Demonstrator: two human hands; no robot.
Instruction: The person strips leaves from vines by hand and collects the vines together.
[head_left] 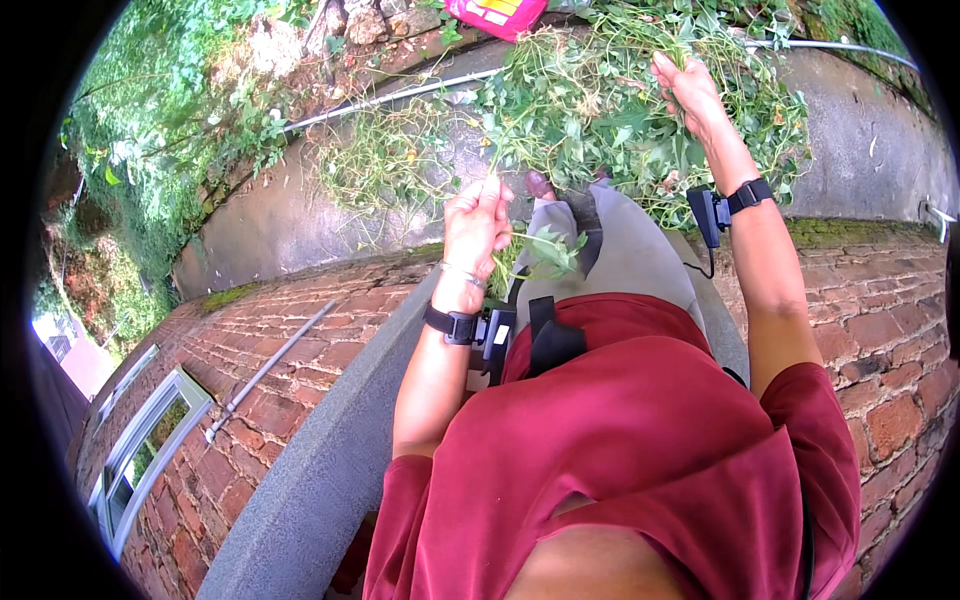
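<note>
My left hand [474, 228] is closed around a small bunch of leafy green stems [548, 250]. The leaves hang out beside the palm, over my lap. Farther out to the right, my right hand [688, 92] pinches thin vine stems at the top of a big heap of leafy vines [590, 110]. The heap lies tangled on the concrete in front of my feet. To its left is a looser, thinner pile of stripped-looking stems [380, 160]. Which stems my right fingers grip inside the tangle is partly hidden.
A pink and yellow bag [498, 14] lies beyond the heap. A thin grey pipe [400, 97] runs along the far edge of the concrete [250, 228]. Rocks and greenery stand behind it. A brick wall [275, 365] and a grey ledge [335, 420] are close to me.
</note>
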